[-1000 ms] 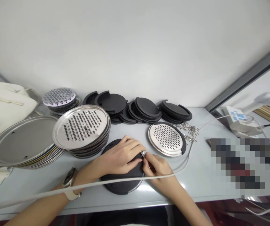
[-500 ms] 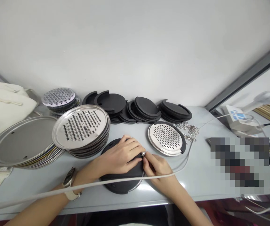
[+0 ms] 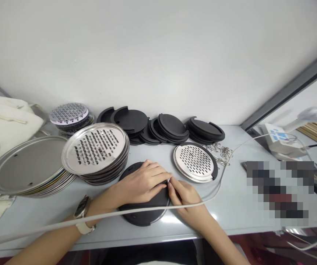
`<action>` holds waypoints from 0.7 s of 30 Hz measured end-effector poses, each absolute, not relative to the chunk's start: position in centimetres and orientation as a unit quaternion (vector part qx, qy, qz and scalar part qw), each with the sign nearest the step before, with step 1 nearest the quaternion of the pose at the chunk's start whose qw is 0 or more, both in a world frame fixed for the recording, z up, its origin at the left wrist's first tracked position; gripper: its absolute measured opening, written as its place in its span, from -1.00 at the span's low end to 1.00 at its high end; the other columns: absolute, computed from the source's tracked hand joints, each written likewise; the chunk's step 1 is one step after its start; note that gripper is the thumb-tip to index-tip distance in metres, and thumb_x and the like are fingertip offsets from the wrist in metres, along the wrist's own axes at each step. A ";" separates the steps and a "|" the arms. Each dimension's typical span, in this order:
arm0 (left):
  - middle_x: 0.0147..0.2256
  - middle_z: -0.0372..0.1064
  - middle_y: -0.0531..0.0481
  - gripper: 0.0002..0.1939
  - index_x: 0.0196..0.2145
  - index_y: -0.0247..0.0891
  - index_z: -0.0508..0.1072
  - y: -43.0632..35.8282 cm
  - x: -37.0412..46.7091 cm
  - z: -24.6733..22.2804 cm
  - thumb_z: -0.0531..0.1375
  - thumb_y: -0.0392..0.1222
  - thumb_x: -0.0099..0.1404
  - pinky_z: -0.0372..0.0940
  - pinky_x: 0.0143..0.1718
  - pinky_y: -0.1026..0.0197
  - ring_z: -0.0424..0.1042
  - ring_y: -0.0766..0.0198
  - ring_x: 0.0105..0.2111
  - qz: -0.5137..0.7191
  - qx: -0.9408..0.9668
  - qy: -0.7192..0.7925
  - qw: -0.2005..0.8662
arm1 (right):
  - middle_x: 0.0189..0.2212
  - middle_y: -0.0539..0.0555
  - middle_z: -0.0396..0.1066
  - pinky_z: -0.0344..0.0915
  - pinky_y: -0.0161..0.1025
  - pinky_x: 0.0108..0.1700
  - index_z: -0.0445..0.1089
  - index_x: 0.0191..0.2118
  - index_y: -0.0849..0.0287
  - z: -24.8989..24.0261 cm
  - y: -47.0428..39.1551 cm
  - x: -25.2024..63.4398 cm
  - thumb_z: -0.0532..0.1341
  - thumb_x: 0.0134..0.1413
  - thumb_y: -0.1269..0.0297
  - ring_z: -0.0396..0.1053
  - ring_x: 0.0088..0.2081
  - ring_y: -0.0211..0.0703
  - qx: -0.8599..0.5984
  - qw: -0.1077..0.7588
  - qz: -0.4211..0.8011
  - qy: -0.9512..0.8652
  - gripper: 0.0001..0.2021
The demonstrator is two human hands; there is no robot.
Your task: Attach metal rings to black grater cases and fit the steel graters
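In front of me a round black plastic cover (image 3: 147,215) lies on the table, a strip of bright metal rim showing at its lower right edge. My left hand (image 3: 145,182) rests over the top of it, fingers curled and thumb pressing it near the right edge. At that edge my right hand (image 3: 184,195) pinches a small shiny metal piece (image 3: 168,180), mostly hidden between the fingertips. The fingertips of both hands almost meet there. Just beyond my right hand sits a perforated metal grater disc (image 3: 197,162) with a black edge piece.
Stacked graters (image 3: 97,147) and plain metal discs (image 3: 34,165) stand at left. Black covers (image 3: 172,125) lie along the wall. Small wire hooks (image 3: 223,151) are heaped at the right. A white cable (image 3: 114,214) crosses above my forearms. A white box (image 3: 282,141) stands far right.
Both hands stay almost in place at the cover's right edge. The fingertips around the small metal piece have shifted only slightly.
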State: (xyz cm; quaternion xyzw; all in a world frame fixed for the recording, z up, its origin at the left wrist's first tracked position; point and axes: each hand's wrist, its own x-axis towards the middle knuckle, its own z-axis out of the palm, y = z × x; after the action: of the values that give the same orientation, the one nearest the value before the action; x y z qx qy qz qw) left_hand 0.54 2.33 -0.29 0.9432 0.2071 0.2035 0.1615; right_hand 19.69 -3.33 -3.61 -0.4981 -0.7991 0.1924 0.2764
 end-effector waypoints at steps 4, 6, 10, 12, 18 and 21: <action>-0.04 0.38 -0.14 -0.61 0.16 -0.33 0.19 2.4 0.5 -0.5 0.04 -0.32 0.40 0.07 0.01 0.08 0.31 0.16 -0.04 0.202 0.944 0.212 0.152 | -0.59 -0.05 0.15 0.05 -0.30 -0.49 0.13 -0.37 0.15 -3.7 -3.3 19.7 -0.09 0.30 0.35 0.16 -0.56 -0.24 -0.503 0.274 0.189 -0.798 -0.81; -0.06 0.39 -0.15 -0.63 0.15 -0.32 0.21 2.4 0.5 -0.5 0.04 -0.30 0.40 0.07 0.01 0.07 0.33 0.16 -0.05 0.204 0.944 0.212 0.151 | -0.59 -0.06 0.14 0.05 -0.30 -0.49 0.12 -0.37 0.14 -3.7 -3.4 19.7 -0.09 0.30 0.34 0.16 -0.57 -0.24 -0.504 0.274 0.189 -0.797 -0.81; -0.07 0.41 -0.15 -0.65 0.12 -0.31 0.25 2.4 0.5 -0.4 0.05 -0.29 0.40 0.06 0.00 0.07 0.34 0.15 -0.07 0.207 0.942 0.212 0.158 | -0.58 -0.04 0.17 0.06 -0.30 -0.49 0.16 -0.33 0.16 -3.8 -3.3 19.7 -0.08 0.29 0.34 0.18 -0.56 -0.24 -0.508 0.276 0.188 -0.794 -0.83; -0.08 0.41 -0.14 -0.66 0.11 -0.31 0.26 2.4 0.5 -0.3 0.06 -0.30 0.39 0.05 0.00 0.07 0.34 0.16 -0.08 0.206 0.941 0.213 0.161 | -0.58 -0.03 0.19 0.06 -0.30 -0.49 0.18 -0.31 0.17 -3.8 -3.3 19.7 -0.07 0.29 0.34 0.19 -0.56 -0.23 -0.509 0.279 0.189 -0.792 -0.84; -0.16 0.44 -0.09 -0.79 -0.05 -0.30 0.36 2.4 0.6 -0.4 0.06 -0.31 0.39 0.05 0.01 0.08 0.36 0.19 -0.12 0.212 0.938 0.215 0.173 | -0.58 -0.04 0.19 0.07 -0.31 -0.49 0.20 -0.32 0.17 -3.6 -3.2 19.6 -0.06 0.28 0.36 0.20 -0.56 -0.24 -0.506 0.286 0.184 -0.792 -0.83; -0.17 0.43 -0.08 -0.82 -0.09 -0.29 0.37 2.4 0.7 -0.5 0.05 -0.31 0.39 0.06 0.01 0.08 0.34 0.19 -0.11 0.214 0.938 0.212 0.169 | -0.57 -0.02 0.20 0.07 -0.30 -0.48 0.19 -0.33 0.17 -3.8 -3.3 19.6 -0.09 0.30 0.36 0.21 -0.55 -0.23 -0.504 0.281 0.173 -0.798 -0.80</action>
State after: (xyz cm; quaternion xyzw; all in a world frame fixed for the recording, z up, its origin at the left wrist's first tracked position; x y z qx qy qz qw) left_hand 0.68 2.36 -0.50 0.9384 0.2122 0.2141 0.1689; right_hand 19.61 -3.25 -3.76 -0.5044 -0.7979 0.1735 0.2808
